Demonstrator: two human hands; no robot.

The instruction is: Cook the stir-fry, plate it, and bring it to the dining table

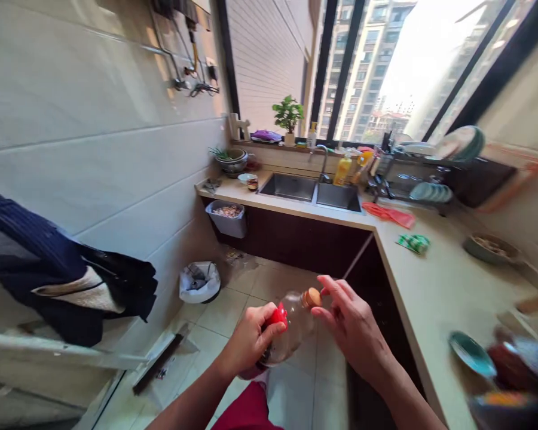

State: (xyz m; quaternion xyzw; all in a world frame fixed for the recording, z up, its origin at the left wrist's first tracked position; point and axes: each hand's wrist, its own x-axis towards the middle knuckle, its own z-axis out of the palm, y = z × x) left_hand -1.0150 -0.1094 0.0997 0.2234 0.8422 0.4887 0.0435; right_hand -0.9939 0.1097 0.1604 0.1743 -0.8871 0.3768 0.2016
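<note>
A clear glass bottle [291,331] is tilted in front of me above the floor, its neck pointing up and to the right. In that neck sits a cork stopper [312,297]. My left hand [252,334] is closed at the bottle's left side, over a bright red piece [278,318] whose kind I cannot make out. Around the cork, my right hand [352,319] has thumb and forefinger apart, one on either side. Whether those fingertips touch the cork, I cannot tell. The bottle's lower end is partly hidden behind my left hand.
A counter [412,286] runs along the right and back, with a double sink [291,188], a dish rack [412,173], red gloves [389,214] and a green packet [413,243]. A lined bin [200,283] stands on the floor; a grey scrap bin [226,222] hangs from the counter.
</note>
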